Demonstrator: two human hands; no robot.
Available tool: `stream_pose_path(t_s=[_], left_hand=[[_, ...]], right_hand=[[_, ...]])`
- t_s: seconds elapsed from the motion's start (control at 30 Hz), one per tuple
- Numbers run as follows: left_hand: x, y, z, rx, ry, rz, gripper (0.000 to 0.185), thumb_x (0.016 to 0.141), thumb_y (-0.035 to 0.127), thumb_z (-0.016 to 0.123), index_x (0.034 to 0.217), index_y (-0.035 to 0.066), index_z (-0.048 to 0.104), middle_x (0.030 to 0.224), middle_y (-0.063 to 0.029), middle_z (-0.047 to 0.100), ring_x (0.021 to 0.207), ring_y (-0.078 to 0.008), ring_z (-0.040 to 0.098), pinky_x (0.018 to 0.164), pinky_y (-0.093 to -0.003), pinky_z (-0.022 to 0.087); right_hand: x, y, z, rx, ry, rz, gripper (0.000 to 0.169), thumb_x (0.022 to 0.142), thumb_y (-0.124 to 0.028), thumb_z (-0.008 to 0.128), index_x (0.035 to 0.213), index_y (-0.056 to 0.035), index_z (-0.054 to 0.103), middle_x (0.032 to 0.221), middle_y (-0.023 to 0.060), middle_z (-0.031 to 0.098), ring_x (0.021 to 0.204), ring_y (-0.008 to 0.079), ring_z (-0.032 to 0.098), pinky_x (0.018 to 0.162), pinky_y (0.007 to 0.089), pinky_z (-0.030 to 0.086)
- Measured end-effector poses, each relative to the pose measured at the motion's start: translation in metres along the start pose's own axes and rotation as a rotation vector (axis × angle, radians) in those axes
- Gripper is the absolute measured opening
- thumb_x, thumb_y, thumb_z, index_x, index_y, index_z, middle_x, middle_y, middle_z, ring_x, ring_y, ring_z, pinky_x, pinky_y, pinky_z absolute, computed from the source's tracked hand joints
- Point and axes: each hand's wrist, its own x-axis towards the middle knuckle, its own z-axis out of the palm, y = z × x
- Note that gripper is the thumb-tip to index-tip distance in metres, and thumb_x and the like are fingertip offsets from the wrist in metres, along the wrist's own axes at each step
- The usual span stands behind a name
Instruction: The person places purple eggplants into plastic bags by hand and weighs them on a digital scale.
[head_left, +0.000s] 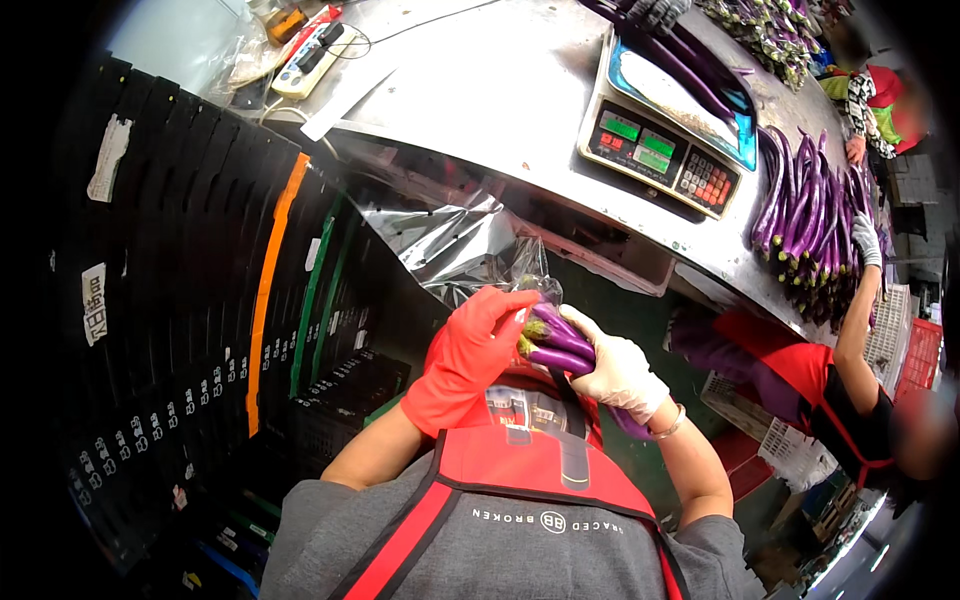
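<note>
Several slender purple eggplants (559, 349) lie bunched in front of my chest, their green stem ends toward the left. My right hand (619, 371), in a whitish glove, grips the bunch from the right, and a lower end shows below the wrist. At the stem ends is my left hand (480, 352) in a red rubber glove, its fingers curled; whether they pinch anything is hard to see. Clear plastic film (457, 240) hangs at the table edge just beyond the hands, with a crumpled part close to the stems.
A digital scale (667, 127) bearing eggplants stands on the metal table (480, 97). An eggplant pile (810, 210) lies to its right, with a co-worker's gloved hand (866, 238) on it. Stacked black crates (187, 262) rise at left. A power strip (313, 61) sits at the back.
</note>
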Motion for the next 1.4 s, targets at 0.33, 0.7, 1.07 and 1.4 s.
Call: stream_pose_path(t_s=[0.33,0.7,1.07,1.4], left_hand=[[-0.036,-0.041,-0.003,0.428,-0.098,0.157,0.041,0.085,-0.001,0.061,0.124,0.011,0.062,0.082,-0.0114,0.053,0.074,-0.0336,0.058,0.063,-0.0422,0.048],[-0.027,-0.073,0.022,-0.199,0.096,-0.246,0.05,0.081,-0.009,0.063,0.128,0.008,0.061,0.079,0.0025,0.051,0.068,-0.0078,0.052,0.063,-0.0245,0.046],[-0.035,-0.059,0.038,0.28,-0.146,0.12,0.049,0.084,-0.001,0.058,0.131,0.014,0.057,0.096,-0.0137,0.06,0.09,-0.0344,0.061,0.076,-0.0417,0.051],[-0.048,-0.125,0.061,0.1,0.046,-0.275,0.058,0.082,0.01,0.073,0.134,0.009,0.049,0.104,-0.0121,0.061,0.09,-0.0273,0.062,0.077,-0.0403,0.051]], right_hand=[[-0.004,-0.01,0.027,0.14,0.039,0.202,0.091,0.065,-0.025,0.072,0.15,-0.0267,0.038,0.101,0.0202,0.071,0.094,0.0375,0.069,0.088,0.0406,0.053],[0.011,-0.007,0.052,0.02,-0.011,0.262,0.089,0.066,-0.031,0.07,0.149,-0.0203,0.039,0.104,0.0227,0.07,0.097,0.0383,0.068,0.087,0.0423,0.052],[0.023,-0.01,0.058,0.167,0.012,0.342,0.094,0.063,-0.032,0.072,0.149,-0.0115,0.039,0.115,0.0243,0.067,0.106,0.0376,0.066,0.092,0.0401,0.051],[0.023,-0.009,0.054,0.418,0.093,0.295,0.087,0.067,-0.029,0.068,0.146,-0.0051,0.042,0.111,0.0228,0.068,0.104,0.0313,0.067,0.09,0.0354,0.05]])
